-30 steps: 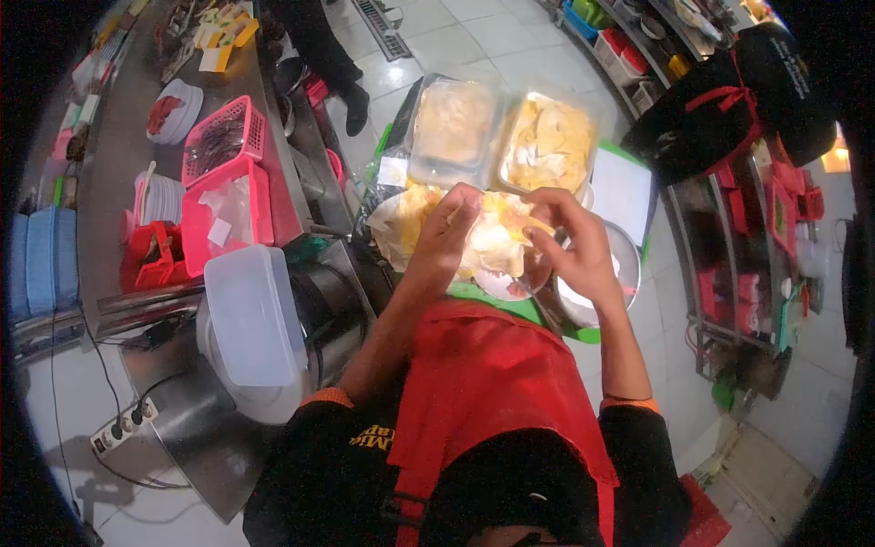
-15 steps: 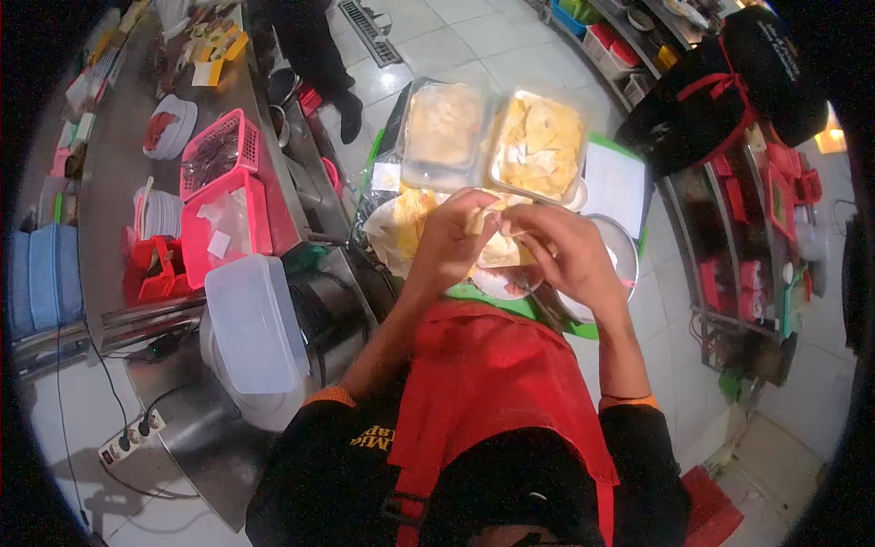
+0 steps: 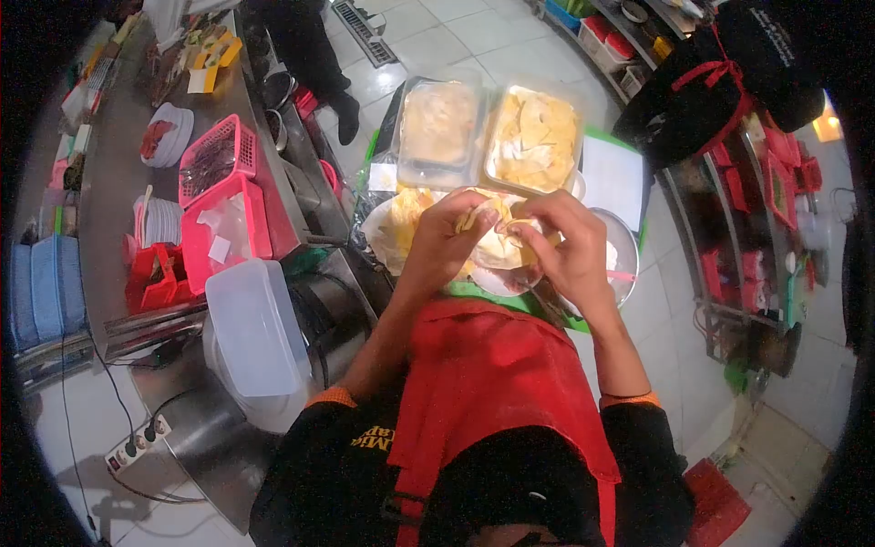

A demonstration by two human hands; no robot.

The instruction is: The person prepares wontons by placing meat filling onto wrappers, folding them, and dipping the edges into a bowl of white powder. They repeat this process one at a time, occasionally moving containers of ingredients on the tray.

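Note:
My left hand (image 3: 444, 242) and my right hand (image 3: 572, 255) are close together in front of my apron, both with fingers pinched. Between them they hold a pale yellow dumpling wrapper (image 3: 472, 219), folded and creased; my fingers cover part of it. To the left of my left hand, a pile of thin yellow wrappers (image 3: 406, 223) lies on a pale sheet. Under my hands shows a round plate (image 3: 504, 284) with something reddish on it, mostly hidden. Beyond are two clear tubs, the right one (image 3: 533, 137) full of yellow folded pieces, the left one (image 3: 439, 128) of paler ones.
A metal bowl (image 3: 627, 290) with a pink handle stands right of my right hand. At left are an upright plastic tub (image 3: 255, 328), pink baskets (image 3: 228, 232) and a steel counter (image 3: 109, 228). Another person's dark-clothed leg (image 3: 310, 55) and a person in black (image 3: 702, 91) are nearby.
My fingers have shifted on the wrapper, and more of it shows between my hands. My right hand has turned slightly and moved a little. The view has tilted slightly.

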